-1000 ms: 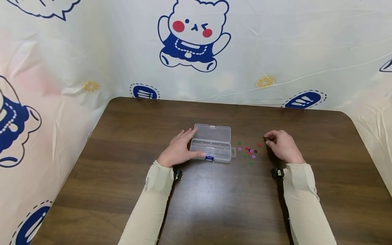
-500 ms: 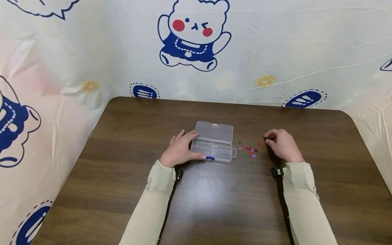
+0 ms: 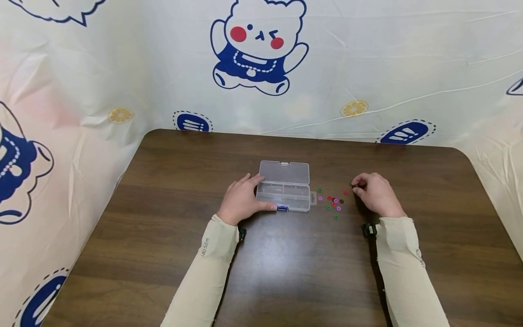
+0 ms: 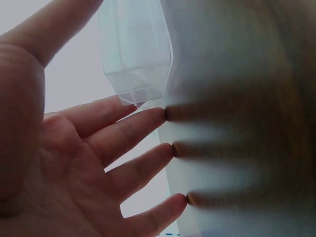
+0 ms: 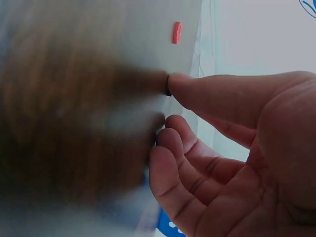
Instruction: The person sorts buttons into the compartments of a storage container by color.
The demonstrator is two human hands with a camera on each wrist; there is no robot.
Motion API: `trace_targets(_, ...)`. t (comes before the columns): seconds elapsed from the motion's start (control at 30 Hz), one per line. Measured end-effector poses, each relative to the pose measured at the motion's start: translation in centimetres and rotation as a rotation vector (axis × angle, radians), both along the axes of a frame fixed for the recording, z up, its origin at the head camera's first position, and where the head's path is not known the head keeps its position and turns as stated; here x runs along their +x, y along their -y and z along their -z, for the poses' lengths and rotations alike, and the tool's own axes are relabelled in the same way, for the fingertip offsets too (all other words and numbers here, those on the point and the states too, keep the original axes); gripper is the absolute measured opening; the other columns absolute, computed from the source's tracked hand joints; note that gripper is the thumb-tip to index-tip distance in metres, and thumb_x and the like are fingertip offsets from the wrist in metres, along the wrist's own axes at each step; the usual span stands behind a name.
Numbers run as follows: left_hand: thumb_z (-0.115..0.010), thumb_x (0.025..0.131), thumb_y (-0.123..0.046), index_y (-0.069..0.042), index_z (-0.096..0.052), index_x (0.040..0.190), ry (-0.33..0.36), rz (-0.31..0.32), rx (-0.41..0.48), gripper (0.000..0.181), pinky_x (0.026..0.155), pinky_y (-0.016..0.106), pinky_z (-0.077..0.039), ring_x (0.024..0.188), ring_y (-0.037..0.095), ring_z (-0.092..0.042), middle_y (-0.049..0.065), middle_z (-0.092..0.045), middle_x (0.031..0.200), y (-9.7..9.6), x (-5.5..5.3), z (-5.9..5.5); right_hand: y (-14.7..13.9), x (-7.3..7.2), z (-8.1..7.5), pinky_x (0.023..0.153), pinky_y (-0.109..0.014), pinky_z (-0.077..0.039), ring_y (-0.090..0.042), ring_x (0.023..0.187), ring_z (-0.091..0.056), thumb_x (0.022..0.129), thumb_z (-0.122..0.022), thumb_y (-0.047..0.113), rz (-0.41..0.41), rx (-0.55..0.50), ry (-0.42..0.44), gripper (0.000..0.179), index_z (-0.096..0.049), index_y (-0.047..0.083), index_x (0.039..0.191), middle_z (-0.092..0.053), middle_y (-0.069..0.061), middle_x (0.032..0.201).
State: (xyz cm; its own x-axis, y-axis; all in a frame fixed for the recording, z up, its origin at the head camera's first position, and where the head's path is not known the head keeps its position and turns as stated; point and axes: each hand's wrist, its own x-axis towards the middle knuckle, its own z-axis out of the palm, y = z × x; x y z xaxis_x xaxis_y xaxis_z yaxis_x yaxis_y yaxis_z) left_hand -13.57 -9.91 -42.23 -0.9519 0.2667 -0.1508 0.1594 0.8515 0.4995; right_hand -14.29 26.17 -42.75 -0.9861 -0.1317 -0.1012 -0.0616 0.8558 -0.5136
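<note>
A clear plastic compartment box [image 3: 296, 190] lies on the table with its lid [image 3: 286, 172] folded back and a blue latch [image 3: 282, 208] in front. My left hand [image 3: 244, 200] grips its left end, thumb at the front near the latch and index finger at the hinge side. In the left wrist view, the other fingers [image 4: 143, 168] reach straight down to the table beside the box [image 4: 136, 49]. My right hand [image 3: 377, 193] is bent over the table, fingertips down. At its thumb tip shows a small dark disc [image 5: 169, 85]; thumb and fingers stand apart.
Several small button-like discs in red, green, purple and brown lie between the box and my right hand, among them a red disc [image 3: 346, 192] and a green disc [image 3: 336, 217]. The brown wooden table [image 3: 278, 272] ends at a printed curtain [image 3: 163, 68] behind.
The box tilts and shifts slightly, then settles a little to the right, my left hand moving with it. My right hand stays almost in place over the table.
</note>
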Motion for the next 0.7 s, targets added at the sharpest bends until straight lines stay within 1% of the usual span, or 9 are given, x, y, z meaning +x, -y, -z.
trace_targets(0.1, -0.087, 0.071, -0.056, -0.01, -0.055, 0.145, -0.005, -0.005, -0.001, 0.093, 0.116, 0.058, -0.028, 0.146, 0.033, -0.036, 0.011, -0.051, 0.149, -0.03, -0.02, -0.02, 0.06, -0.08, -0.07, 0.084, -0.054, -0.046, -0.035, 0.094, -0.055, 0.095, -0.065, 0.004, 0.001, -0.002, -0.001, 0.011, -0.068, -0.003, 0.103, -0.065, -0.02, 0.095)
trace_targets(0.23, -0.087, 0.071, -0.055, -0.01, -0.055, 0.145, -0.003, -0.003, -0.006, 0.093, 0.116, 0.057, -0.029, 0.146, 0.032, -0.035, 0.011, -0.05, 0.15, 0.02, -0.01, -0.16, 0.11, -0.15, -0.14, 0.083, -0.052, -0.047, -0.035, 0.091, -0.056, 0.096, -0.064, 0.006, 0.018, -0.003, 0.034, 0.012, -0.067, -0.003, 0.104, -0.064, -0.02, 0.096)
trace_targets(0.37, -0.087, 0.071, -0.055, -0.01, -0.054, 0.146, -0.007, 0.004, -0.01, 0.093, 0.117, 0.057, -0.029, 0.146, 0.032, -0.035, 0.011, -0.05, 0.151, -0.03, -0.04, -0.13, 0.1, -0.11, -0.21, 0.078, -0.048, -0.048, -0.033, 0.084, -0.056, 0.097, -0.064, 0.008, 0.038, 0.002, 0.071, 0.014, -0.065, -0.004, 0.103, -0.064, -0.019, 0.093)
trace_targets(0.5, -0.087, 0.072, -0.055, -0.009, -0.054, 0.146, -0.011, 0.009, -0.013, 0.093, 0.117, 0.057, -0.029, 0.146, 0.033, -0.035, 0.011, -0.05, 0.151, -0.06, -0.07, -0.08, 0.05, -0.03, -0.35, 0.073, -0.043, -0.047, -0.03, 0.079, -0.055, 0.097, -0.064, 0.009, 0.05, 0.009, 0.089, 0.014, -0.063, -0.004, 0.101, -0.061, -0.016, 0.088)
trace_targets(0.7, -0.087, 0.071, -0.055, -0.011, -0.054, 0.146, -0.005, 0.004, -0.01, 0.093, 0.117, 0.056, -0.028, 0.147, 0.031, -0.034, 0.01, -0.05, 0.151, 0.0, 0.05, -0.09, 0.12, 0.18, -0.54, 0.07, -0.04, -0.045, -0.028, 0.077, -0.054, 0.099, -0.063, 0.011, 0.053, 0.013, 0.119, 0.013, -0.062, -0.003, 0.1, -0.059, -0.014, 0.085)
